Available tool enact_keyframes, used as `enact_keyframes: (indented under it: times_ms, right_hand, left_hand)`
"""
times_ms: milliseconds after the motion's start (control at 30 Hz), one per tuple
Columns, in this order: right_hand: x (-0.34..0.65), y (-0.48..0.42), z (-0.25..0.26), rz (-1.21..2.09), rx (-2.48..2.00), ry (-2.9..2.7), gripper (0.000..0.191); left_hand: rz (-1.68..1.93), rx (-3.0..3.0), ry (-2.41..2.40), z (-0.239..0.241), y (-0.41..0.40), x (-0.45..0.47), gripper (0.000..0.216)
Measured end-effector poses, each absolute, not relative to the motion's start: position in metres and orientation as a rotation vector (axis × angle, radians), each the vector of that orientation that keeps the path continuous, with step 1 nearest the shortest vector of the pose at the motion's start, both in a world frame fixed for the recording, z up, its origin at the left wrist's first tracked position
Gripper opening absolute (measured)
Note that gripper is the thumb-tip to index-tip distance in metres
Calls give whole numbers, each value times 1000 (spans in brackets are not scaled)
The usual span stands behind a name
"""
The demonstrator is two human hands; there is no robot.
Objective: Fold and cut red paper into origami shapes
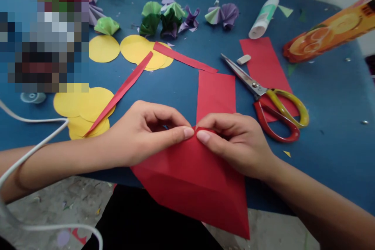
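Note:
A large sheet of red paper [193, 187] hangs over the table's front edge, its top edge pinched between both hands. My left hand [158, 133] is closed on that edge, thumb against forefinger. Right beside it, my right hand [231, 140] pinches the same edge, where a small fold shows. Just beyond the fingers lies a red paper rectangle [216, 91]. To the right, scissors [260, 91] with yellow and red handles rest partly on another red paper piece [260, 58]. A narrow red strip [123, 90] lies left of my left hand.
Yellow paper circles [104, 49] lie at the left and back. Folded green and purple paper fans [166, 15] sit behind. A glue stick [263, 17], an eraser [243, 59] and an orange packet [328, 29] are at the right. A white cable [35, 152] crosses my left forearm.

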State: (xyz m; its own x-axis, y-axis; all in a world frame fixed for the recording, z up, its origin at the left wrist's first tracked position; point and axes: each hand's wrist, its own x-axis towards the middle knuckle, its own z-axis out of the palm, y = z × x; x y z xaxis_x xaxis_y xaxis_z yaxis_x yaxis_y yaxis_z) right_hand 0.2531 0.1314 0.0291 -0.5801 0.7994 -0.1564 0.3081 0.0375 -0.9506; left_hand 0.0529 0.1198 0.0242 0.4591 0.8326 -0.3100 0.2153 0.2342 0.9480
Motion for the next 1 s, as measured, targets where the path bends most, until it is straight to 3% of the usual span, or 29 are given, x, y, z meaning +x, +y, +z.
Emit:
enact_keyframes:
  times_ms: [200,500,1000]
  right_hand:
    - [254,132,29,1450,-1041,-2033,18]
    - [255,131,22,1015,-1076,-2308,26]
    - [254,130,16,966,-1157,-2346,28]
  left_hand:
    - [506,1397,1029,25,123,52,25]
    - [461,1953,1048,29,121,50,27]
    - [381,2018,1098,29,120,54,28]
